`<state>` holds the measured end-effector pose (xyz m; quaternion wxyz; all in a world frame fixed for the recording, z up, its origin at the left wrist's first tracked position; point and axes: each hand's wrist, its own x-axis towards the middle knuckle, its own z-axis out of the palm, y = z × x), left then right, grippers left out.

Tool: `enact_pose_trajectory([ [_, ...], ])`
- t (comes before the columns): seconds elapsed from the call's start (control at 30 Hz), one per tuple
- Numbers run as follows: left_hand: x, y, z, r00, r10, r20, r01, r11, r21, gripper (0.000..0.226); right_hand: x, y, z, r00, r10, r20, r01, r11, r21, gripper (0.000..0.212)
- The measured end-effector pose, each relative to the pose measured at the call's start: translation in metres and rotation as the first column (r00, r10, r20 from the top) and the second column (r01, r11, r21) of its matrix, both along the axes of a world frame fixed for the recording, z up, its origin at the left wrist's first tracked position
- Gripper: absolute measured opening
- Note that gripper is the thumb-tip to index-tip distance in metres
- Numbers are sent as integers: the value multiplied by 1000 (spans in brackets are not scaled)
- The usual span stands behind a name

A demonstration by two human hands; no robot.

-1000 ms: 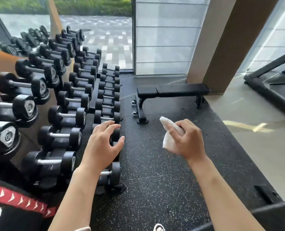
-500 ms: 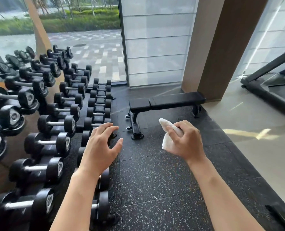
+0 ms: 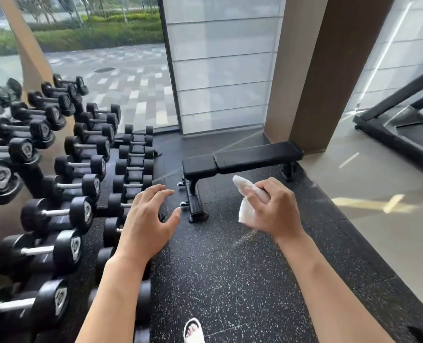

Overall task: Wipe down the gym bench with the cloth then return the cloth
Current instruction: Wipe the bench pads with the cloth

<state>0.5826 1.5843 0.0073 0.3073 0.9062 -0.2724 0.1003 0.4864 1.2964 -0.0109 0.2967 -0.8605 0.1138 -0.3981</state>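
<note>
Both hands are raised in front of the person. Right hand point(image 3: 274, 209) grips a crumpled white cloth point(image 3: 246, 203), fingers curled round it; left hand point(image 3: 148, 219) is empty, fingers spread and loosely bent, touching nothing. Compared with a second ago, the bench point(image 3: 241, 158) sits larger and lower in view, and the dumbbells point(image 3: 57, 214) on the left have slid back past the arms: the person has walked closer. Grip and hand poses are unchanged. The bench stands ahead on the speckled floor point(image 3: 230, 280), beside a pillar point(image 3: 314, 70), well apart from the cloth. Wiping has not begun; the approach looks nearly done. A slippered foot point(image 3: 193, 331) shows below. No containers are visible, so where the cloth returns cannot be told.
</note>
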Motion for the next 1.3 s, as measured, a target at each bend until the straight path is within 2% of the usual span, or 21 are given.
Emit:
enact_pose_trajectory([
  [0.27,150,-34,-7,1000,-3,17,1,995,100,58,137,-23,0,1000,-10,-4,10,1000,-15,48],
  [0.37,200,-48,-4,999,-26,22,23,990,141,62,186,-32,3,995,-41,-91,32,994,-104,55],
  [0.47,242,-64,-1,999,-42,20,38,988,147,65,226,-43,12,993,-2,-116,6,999,34,40],
  [0.6,281,-87,1,999,-43,5,41,990,133,64,269,-63,12,997,-41,-67,38,998,-40,33],
  [0.77,333,-125,-1,1000,-15,-8,16,991,131,62,328,-106,8,999,-22,-41,20,999,-39,34],
  [1.1,409,-233,5,993,114,-23,-111,988,111,60,443,-223,9,988,140,-65,-139,990,17,44],
  [1.23,431,-260,7,986,168,-22,-165,983,85,61,483,-259,8,972,216,-96,-214,976,34,35],
  [1.3,438,-269,6,982,187,-40,-182,978,100,68,500,-268,3,971,210,-113,-214,976,-29,32],
])
